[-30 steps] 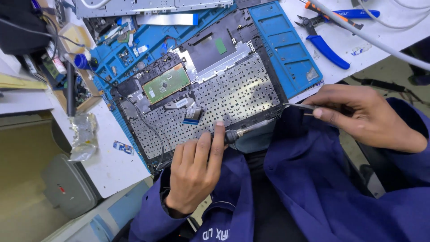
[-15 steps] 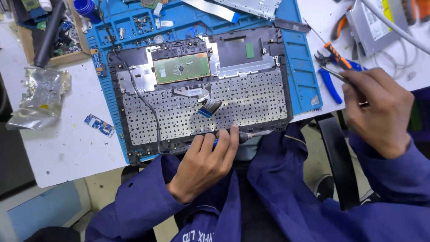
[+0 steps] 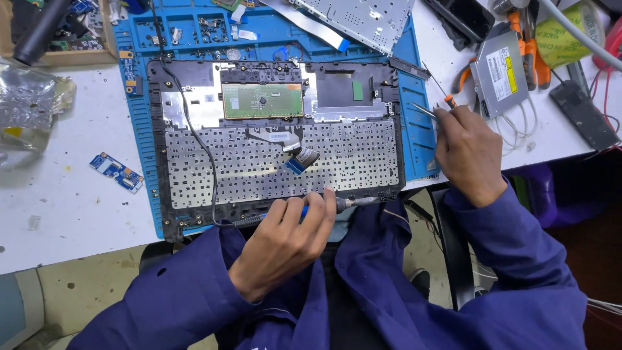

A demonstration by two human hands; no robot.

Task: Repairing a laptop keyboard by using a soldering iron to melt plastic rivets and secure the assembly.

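An opened laptop keyboard case (image 3: 227, 175) lies underside up on a blue work mat (image 3: 418, 116). A green touchpad board (image 3: 262, 100) sits in its far half, and a flat ribbon cable with a blue end (image 3: 301, 161) lies at its middle. My left hand (image 3: 288, 243) rests at the case's near edge, closed around a screwdriver (image 3: 353, 203) with a blue grip that lies along that edge. My right hand (image 3: 463, 152) is at the mat's right edge, pinching thin metal tweezers (image 3: 422, 110); a small orange-handled tool (image 3: 447, 98) pokes out beside its fingers.
A small blue circuit board (image 3: 116, 172) lies on the white table left of the mat. A silver optical drive (image 3: 499, 65), orange pliers (image 3: 528, 45) and a black slab (image 3: 583, 113) are at the right. A foil bag (image 3: 26, 104) is at the far left, a metal plate (image 3: 363, 16) at the top.
My right hand has lifted from the case's near right corner to the mat's right edge, still holding the tweezers. My left hand stays at the near edge. The view has swung.
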